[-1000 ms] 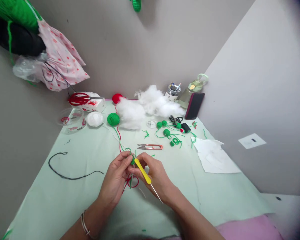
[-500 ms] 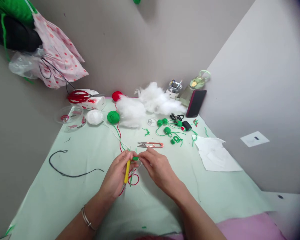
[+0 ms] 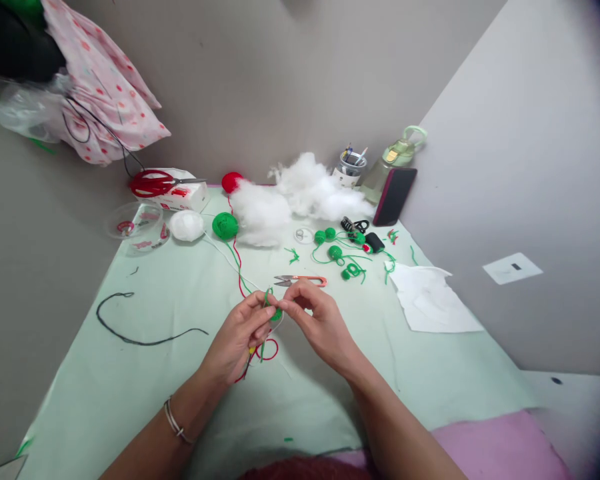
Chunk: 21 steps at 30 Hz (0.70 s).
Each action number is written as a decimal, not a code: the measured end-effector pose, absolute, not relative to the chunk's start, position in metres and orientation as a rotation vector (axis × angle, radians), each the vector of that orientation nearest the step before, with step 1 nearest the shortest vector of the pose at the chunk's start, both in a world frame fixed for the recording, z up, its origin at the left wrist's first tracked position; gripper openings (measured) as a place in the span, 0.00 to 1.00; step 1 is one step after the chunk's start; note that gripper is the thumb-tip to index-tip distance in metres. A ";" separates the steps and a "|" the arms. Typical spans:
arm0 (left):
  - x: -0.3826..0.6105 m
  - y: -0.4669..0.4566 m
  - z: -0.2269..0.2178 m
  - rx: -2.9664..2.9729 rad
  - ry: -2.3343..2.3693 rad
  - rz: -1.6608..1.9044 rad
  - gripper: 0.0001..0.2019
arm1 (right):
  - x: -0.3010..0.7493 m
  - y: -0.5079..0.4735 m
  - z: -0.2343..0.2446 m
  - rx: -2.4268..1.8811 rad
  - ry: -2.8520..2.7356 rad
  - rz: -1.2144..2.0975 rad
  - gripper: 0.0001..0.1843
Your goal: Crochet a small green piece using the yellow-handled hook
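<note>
My left hand (image 3: 243,330) is closed on a small green crochet piece (image 3: 277,314), with a loop of green yarn standing up at its fingertips. The yellow handle (image 3: 252,349) of what looks like a crochet hook peeks out under the palm; the rest is hidden. My right hand (image 3: 320,320) is pinched, its thumb and forefinger meeting the left fingertips at the piece's edge; what lies between them is too small to make out. Red yarn (image 3: 267,349) curls below the hands. Just beyond them lie orange-handled thread snips (image 3: 303,281).
White (image 3: 187,226), green (image 3: 225,226) and red (image 3: 231,182) yarn balls sit behind, beside white stuffing (image 3: 263,213). Small green crocheted balls (image 3: 335,253) lie right of centre, near a leaning phone (image 3: 395,197) and white paper (image 3: 433,300). A black cord (image 3: 130,341) lies left.
The yellow handle has swung from in front of my left fingers to beneath the palm. A green loop now rises at the left fingertips. The view has tilted slightly downward.
</note>
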<state>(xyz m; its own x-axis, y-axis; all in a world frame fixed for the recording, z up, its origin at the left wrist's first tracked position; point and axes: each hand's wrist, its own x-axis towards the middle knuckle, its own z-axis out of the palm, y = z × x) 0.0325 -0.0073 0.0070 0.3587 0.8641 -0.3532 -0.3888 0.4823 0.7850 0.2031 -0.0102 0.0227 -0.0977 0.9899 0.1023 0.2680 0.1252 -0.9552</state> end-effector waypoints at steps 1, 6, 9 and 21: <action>0.033 -0.008 0.007 0.659 0.848 0.882 0.15 | 0.202 -0.010 0.023 -1.268 -1.483 1.070 0.16; 0.035 -0.011 0.009 0.646 0.833 0.881 0.14 | 0.198 -0.009 0.024 -1.190 -1.331 1.179 0.22; 0.035 -0.012 0.011 0.648 0.817 0.862 0.14 | 0.197 -0.009 0.025 -1.091 -1.240 1.286 0.22; 0.035 -0.012 0.015 0.686 0.820 0.830 0.13 | 0.194 -0.009 0.024 -0.934 -1.091 1.421 0.21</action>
<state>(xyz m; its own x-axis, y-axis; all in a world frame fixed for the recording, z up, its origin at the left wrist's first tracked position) 0.0349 -0.0120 0.0153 0.4167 0.8399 -0.3477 -0.3582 0.5033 0.7864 0.1939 -0.0091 0.0240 -0.1277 0.9916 0.0202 -0.2754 -0.0158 -0.9612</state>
